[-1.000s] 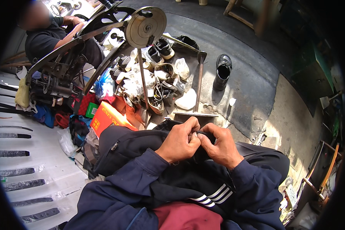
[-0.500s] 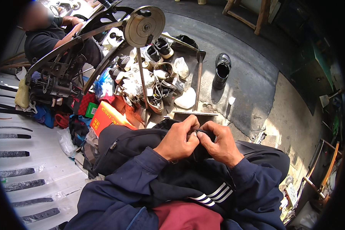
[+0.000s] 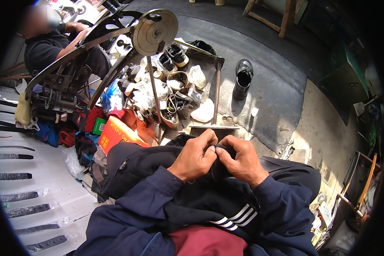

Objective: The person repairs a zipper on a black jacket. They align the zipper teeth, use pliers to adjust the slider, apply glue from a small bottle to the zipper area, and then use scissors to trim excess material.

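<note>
A black jacket with white stripes lies across my lap. My left hand and my right hand meet above it, thumbs and index fingers pinched on a small part of the black cloth. A dark zipper runs down from just beneath the pinched spot. The exact bit between the fingertips is mostly covered by them, so I cannot make it out. On the left of the jacket a short zipper pull shows.
A sewing machine with a large handwheel stands front left, a seated person beyond it. Shoes and bags are heaped beside an orange box. Black strips lie at left; a black shoe stands ahead.
The whole view has shifted slightly, with the surroundings a little further left. Both hands keep their pinch on the jacket, and a bit more of the zipper shows below them.
</note>
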`<state>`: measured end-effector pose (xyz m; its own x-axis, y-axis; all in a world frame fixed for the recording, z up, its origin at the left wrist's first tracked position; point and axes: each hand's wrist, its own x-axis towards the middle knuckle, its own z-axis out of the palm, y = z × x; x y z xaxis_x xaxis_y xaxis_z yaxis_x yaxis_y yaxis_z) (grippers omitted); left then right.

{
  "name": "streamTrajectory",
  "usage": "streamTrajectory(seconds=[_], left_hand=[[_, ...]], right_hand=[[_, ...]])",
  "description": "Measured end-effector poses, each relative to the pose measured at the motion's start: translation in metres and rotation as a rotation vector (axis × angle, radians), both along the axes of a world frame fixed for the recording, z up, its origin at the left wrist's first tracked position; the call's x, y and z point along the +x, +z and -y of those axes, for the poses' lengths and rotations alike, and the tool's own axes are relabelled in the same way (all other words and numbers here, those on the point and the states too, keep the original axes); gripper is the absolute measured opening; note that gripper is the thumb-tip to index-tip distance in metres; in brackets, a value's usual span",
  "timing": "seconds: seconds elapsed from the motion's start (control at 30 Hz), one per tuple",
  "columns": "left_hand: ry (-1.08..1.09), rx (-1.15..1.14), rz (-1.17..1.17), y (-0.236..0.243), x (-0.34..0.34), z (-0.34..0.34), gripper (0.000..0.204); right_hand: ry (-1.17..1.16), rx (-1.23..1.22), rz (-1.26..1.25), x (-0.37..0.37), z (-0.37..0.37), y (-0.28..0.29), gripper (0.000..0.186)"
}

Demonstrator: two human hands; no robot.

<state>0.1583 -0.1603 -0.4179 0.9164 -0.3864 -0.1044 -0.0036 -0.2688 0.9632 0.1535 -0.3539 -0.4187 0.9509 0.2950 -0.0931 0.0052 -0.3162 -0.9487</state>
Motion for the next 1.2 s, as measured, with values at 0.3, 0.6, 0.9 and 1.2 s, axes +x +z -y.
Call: streamTrajectory(seconds=[0.3,0.6,0.9,1.2], left_hand=[[0.031,0.094,0.069,0.005,-0.002,0.003,0.008],[0.044,0.090,0.084,0.007,-0.002,0.006,0.005],[0.079,0.076,0.074,-0.003,-0.005,0.006,0.004],[0.127,-0.134,-0.137,-0.007,-0.001,0.001,0.016]], right_hand=[[0.026,-0.037,0.002,-0.001,0.001,0.002,0.015],[-0.001,0.011,0.060,-0.002,0.001,-0.002,0.018],[0.003,0.020,0.014,-0.001,0.001,0.002,0.018],[-0.060,0.096,-0.011,0.000,0.000,-0.010,0.020]])
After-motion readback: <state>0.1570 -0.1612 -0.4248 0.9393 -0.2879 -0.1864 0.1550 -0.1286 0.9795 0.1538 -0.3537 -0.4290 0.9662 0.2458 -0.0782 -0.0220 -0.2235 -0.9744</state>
